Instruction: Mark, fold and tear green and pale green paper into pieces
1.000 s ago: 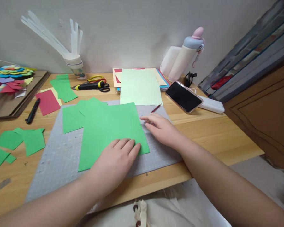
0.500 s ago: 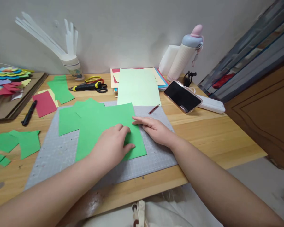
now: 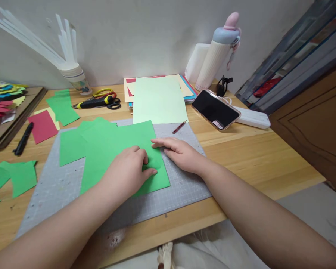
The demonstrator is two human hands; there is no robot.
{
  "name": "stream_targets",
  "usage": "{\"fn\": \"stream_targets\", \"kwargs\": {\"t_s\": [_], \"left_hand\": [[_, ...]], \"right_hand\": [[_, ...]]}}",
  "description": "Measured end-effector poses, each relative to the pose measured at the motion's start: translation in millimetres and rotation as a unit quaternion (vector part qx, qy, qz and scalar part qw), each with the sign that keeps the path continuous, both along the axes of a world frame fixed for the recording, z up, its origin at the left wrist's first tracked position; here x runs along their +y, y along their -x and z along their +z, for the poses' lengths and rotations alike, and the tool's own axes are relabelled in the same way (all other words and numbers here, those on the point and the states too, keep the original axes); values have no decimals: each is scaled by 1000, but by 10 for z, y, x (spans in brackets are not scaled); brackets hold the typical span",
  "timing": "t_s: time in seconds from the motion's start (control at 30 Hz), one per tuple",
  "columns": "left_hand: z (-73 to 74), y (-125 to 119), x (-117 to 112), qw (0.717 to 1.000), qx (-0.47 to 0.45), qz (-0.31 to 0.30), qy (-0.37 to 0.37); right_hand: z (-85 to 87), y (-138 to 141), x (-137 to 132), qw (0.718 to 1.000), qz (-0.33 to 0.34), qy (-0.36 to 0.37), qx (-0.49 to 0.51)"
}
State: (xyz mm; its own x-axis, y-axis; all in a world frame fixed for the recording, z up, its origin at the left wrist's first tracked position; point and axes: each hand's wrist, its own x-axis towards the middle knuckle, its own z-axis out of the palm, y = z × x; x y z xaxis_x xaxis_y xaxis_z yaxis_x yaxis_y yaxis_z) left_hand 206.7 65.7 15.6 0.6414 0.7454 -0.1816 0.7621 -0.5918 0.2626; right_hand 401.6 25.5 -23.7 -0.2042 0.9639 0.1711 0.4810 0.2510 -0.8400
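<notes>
A large green paper sheet point(image 3: 100, 149) lies on the grey cutting mat point(image 3: 182, 179), overlapping another green piece point(image 3: 71, 147) at its left. My left hand point(image 3: 131, 168) rests on the large sheet, fingers curled and thumb held apart from them. Green paper shows in the gap between thumb and fingers; the fingertips are partly hidden. At the sheet's right edge, my right hand point(image 3: 182, 153) lies on its side with fingers stretched out, their tips touching the paper. A short dark red pencil point(image 3: 179, 127) lies beyond it on the mat.
Behind the mat are a pale green sheet point(image 3: 159, 101) on stacked papers, scissors point(image 3: 109, 99) and a cutter point(image 3: 93, 102). A phone point(image 3: 215, 110) and a bottle point(image 3: 217, 56) stand right. A cup point(image 3: 77, 80) of white strips, a black pen point(image 3: 24, 139) and green scraps point(image 3: 24, 177) are left.
The view has shifted slightly, so most of the table's things appear further left. Both hands keep nearly the same place on the green sheet.
</notes>
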Motion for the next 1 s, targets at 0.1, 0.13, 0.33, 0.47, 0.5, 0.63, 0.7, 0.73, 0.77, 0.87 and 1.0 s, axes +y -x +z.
{"fn": "stream_targets", "kwargs": {"t_s": [0.1,0.13,0.33,0.47,0.5,0.63,0.7,0.73,0.77,0.87,1.0], "left_hand": [[17,-24,38,1000,3,-1,14],[19,-31,49,1000,1,-2,20],[-29,-65,50,1000,-15,-16,-8],[-62,-86,5,999,0,-1,-51],[-67,-90,-2,999,1,2,-54],[-78,-98,-4,998,-2,7,-57],[-85,-99,5,998,-3,6,-61],[-88,-99,10,998,-2,4,-62],[-91,-99,15,998,-1,2,-63],[-95,-99,26,998,0,0,-65],[-87,-100,37,998,2,3,-61]], "right_hand": [[6,-7,1,1000,2,-3,-5],[6,-8,2,1000,2,-5,-7],[2,-5,10,1000,3,-12,-15],[5,0,6,1000,0,-10,-16],[5,1,6,1000,-1,-10,-18],[1,-2,7,1000,1,-11,-22],[0,-3,9,1000,2,-11,-21],[1,-3,10,1000,3,-11,-21],[2,-3,10,1000,4,-10,-20],[4,-3,9,1000,2,-7,-21],[3,-4,9,1000,1,-10,-20]]}}
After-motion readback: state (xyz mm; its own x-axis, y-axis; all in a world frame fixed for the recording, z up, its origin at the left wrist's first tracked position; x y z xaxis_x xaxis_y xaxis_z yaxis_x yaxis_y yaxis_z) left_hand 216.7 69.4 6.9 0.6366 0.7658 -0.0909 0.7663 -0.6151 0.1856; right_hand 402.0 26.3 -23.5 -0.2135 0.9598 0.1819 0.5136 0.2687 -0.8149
